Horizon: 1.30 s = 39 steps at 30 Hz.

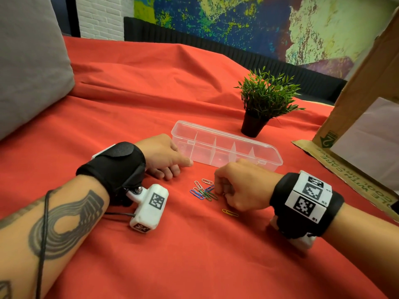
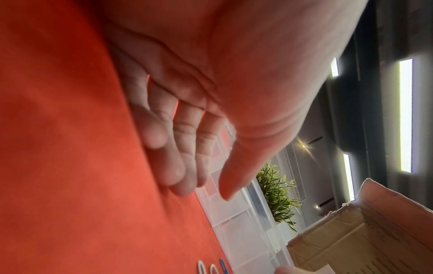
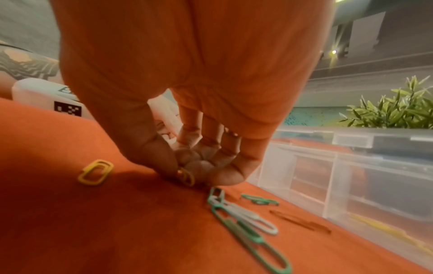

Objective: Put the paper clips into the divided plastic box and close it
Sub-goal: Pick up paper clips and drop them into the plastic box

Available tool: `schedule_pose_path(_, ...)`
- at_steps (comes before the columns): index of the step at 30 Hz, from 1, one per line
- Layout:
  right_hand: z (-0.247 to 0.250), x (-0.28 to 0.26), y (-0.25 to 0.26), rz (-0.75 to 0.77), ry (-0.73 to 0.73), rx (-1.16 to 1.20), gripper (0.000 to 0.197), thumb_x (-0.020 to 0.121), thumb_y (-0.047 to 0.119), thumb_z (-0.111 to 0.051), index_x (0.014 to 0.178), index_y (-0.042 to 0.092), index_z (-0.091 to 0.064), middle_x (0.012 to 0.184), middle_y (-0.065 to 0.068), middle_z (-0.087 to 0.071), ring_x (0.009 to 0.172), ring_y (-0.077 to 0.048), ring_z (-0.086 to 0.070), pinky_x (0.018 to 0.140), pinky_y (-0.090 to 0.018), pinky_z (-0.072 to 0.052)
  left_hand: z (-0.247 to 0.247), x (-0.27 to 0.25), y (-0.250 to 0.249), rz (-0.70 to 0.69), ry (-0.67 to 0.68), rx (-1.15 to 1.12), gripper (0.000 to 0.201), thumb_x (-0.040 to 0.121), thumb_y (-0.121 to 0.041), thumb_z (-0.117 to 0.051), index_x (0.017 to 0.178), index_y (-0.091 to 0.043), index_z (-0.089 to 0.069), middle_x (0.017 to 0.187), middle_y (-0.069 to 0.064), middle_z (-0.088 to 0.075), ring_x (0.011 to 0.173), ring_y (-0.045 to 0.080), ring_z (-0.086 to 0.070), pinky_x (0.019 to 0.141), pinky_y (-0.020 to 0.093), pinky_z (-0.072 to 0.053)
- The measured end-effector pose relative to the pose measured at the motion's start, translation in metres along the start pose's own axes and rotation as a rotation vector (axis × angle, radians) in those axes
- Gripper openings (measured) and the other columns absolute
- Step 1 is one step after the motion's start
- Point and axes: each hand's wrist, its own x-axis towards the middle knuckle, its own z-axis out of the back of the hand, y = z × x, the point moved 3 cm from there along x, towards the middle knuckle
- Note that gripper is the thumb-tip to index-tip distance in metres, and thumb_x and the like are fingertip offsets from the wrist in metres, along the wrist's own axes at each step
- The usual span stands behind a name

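A clear divided plastic box (image 1: 226, 145) lies on the red cloth; its lid seems to be down on it. In front of it is a small pile of coloured paper clips (image 1: 203, 190), with one yellow clip (image 1: 230, 212) lying apart, nearer me. My right hand (image 1: 220, 188) reaches down at the pile's right edge. In the right wrist view its thumb and fingertips (image 3: 225, 176) pinch a paper clip (image 3: 186, 176) on the cloth, beside green and white clips (image 3: 248, 231). My left hand (image 1: 179, 167) rests relaxed on the cloth at the box's left end and holds nothing.
A small potted plant (image 1: 263, 100) stands just behind the box. A large cardboard box (image 1: 356, 126) fills the right side. A grey cushion (image 1: 28, 61) sits at the far left. Red cloth (image 1: 194, 255) covers the whole surface.
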Motion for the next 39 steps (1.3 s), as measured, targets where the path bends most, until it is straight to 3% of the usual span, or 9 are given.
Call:
schedule_pose_path(3,-0.001,-0.002,0.003,0.021,-0.004,0.011,0.029,0.074,0.007,-0.054,0.093,0.022,-0.071,0.072,0.009,-0.068,0.06,0.002,-0.054,0.052,-0.005,-0.038,0.001,0.0,-0.001,0.0,0.01,-0.005,0.031,0.081,-0.039,-0.077,0.085,-0.01,-0.068,0.063,0.001,-0.071,0.046,0.012,-0.06,0.041,0.019,-0.045)
schedule_pose_path(9,0.02,-0.009,-0.011,0.053,-0.12,0.07,0.031,0.079,0.007,-0.062,0.093,0.03,-0.077,0.064,0.029,-0.066,0.062,0.007,-0.06,0.059,0.0,-0.038,0.0,-0.001,-0.001,-0.006,0.018,-0.015,0.029,0.082,-0.037,-0.077,0.085,-0.011,-0.065,0.065,0.003,-0.071,0.046,0.013,-0.058,0.041,0.019,-0.044)
schedule_pose_path(11,0.042,-0.011,-0.03,0.024,-0.268,0.094,0.025,0.078,0.008,-0.07,0.086,0.03,-0.079,0.058,0.028,-0.065,0.059,0.011,-0.061,0.06,-0.002,-0.042,0.0,-0.001,0.0,-0.006,0.02,-0.022,0.029,0.081,-0.037,-0.077,0.085,-0.011,-0.066,0.065,0.004,-0.07,0.046,0.014,-0.058,0.04,0.019,-0.044)
schedule_pose_path(15,0.075,-0.014,-0.078,-0.161,-0.543,0.163,0.021,0.076,0.006,-0.074,0.081,0.025,-0.081,0.069,0.009,-0.076,0.067,-0.007,-0.071,0.068,-0.023,-0.056,0.0,0.0,-0.001,-0.008,0.016,-0.02,0.029,0.082,-0.037,-0.077,0.086,-0.01,-0.067,0.066,0.004,-0.07,0.046,0.014,-0.058,0.041,0.019,-0.044)
schedule_pose_path(22,0.049,0.002,-0.116,-0.354,-0.595,0.109,0.023,0.081,0.006,-0.068,0.085,0.023,-0.082,0.083,-0.002,-0.079,0.084,-0.023,-0.073,0.084,-0.029,-0.056,0.0,0.0,0.0,-0.01,0.019,-0.01,0.031,0.081,-0.038,-0.077,0.087,-0.009,-0.068,0.064,0.003,-0.071,0.046,0.013,-0.059,0.042,0.019,-0.045)
schedule_pose_path(27,0.049,-0.01,-0.097,-0.168,-0.82,0.054,0.019,0.079,0.005,-0.071,0.085,0.019,-0.082,0.079,-0.002,-0.079,0.073,-0.023,-0.072,0.077,-0.035,-0.058,-0.001,0.0,-0.001,-0.01,0.016,-0.004,0.028,0.082,-0.038,-0.077,0.087,-0.012,-0.068,0.066,0.003,-0.07,0.046,0.012,-0.058,0.042,0.019,-0.044)
schedule_pose_path(31,0.043,-0.026,-0.048,0.052,-0.643,0.097,0.016,0.077,0.009,-0.075,0.081,0.024,-0.08,0.064,0.007,-0.071,0.061,-0.011,-0.063,0.063,-0.025,-0.052,-0.002,0.0,-0.001,-0.006,0.016,-0.002,0.027,0.082,-0.038,-0.077,0.084,-0.013,-0.067,0.066,0.002,-0.07,0.046,0.012,-0.058,0.041,0.018,-0.044)
schedule_pose_path(36,0.01,-0.032,0.001,0.192,-0.031,0.067,0.021,0.077,0.018,-0.071,0.093,0.03,-0.076,0.075,0.015,-0.071,0.072,-0.003,-0.067,0.07,-0.02,-0.054,-0.002,0.0,-0.001,-0.005,0.013,-0.003,0.027,0.081,-0.039,-0.077,0.084,-0.013,-0.067,0.064,0.002,-0.071,0.046,0.012,-0.058,0.042,0.019,-0.045)
schedule_pose_path(39,-0.002,-0.032,0.008,0.174,0.039,0.02,0.029,0.075,0.013,-0.064,0.096,0.031,-0.07,0.074,0.014,-0.065,0.067,-0.003,-0.058,0.068,-0.026,-0.055,-0.002,0.0,-0.001,-0.006,0.013,-0.006,0.028,0.081,-0.039,-0.077,0.084,-0.013,-0.067,0.064,0.002,-0.07,0.045,0.012,-0.058,0.042,0.019,-0.044)
